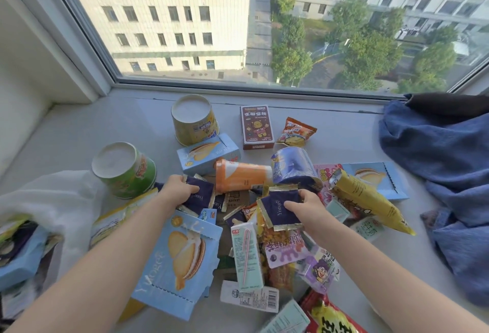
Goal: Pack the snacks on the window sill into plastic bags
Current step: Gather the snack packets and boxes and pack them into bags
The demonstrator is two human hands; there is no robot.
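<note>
Left hand [182,189] clamped on a navy foil sachet [202,196], fingers curled over its glossy face, gold crimped edges poking out. Right hand [309,207] pinched a second sachet [280,211], flat and square, thumb across the top. Between the two hands lay an orange plastic bottle [240,178] on its side, smooth and cylindrical. Just beyond the left hand stood a tapered green paper cup [124,168], bottom up, and farther off a yellow cup [194,121] the same way. Under the left forearm sat a torn-open blue card box [180,261]. Below the right hand, a pale green carton [247,256] lay among crinkly wrappers, and to the hand's right lay a long yellow pouch [367,200]. Left of the left hand slumped the white filmy plastic bag [53,195]. Far right of the right hand was a rumpled blue cloth [436,163]. Everything rested on a smooth pale sill [79,131], with a big window [238,28] behind and buildings and trees outside.
</note>
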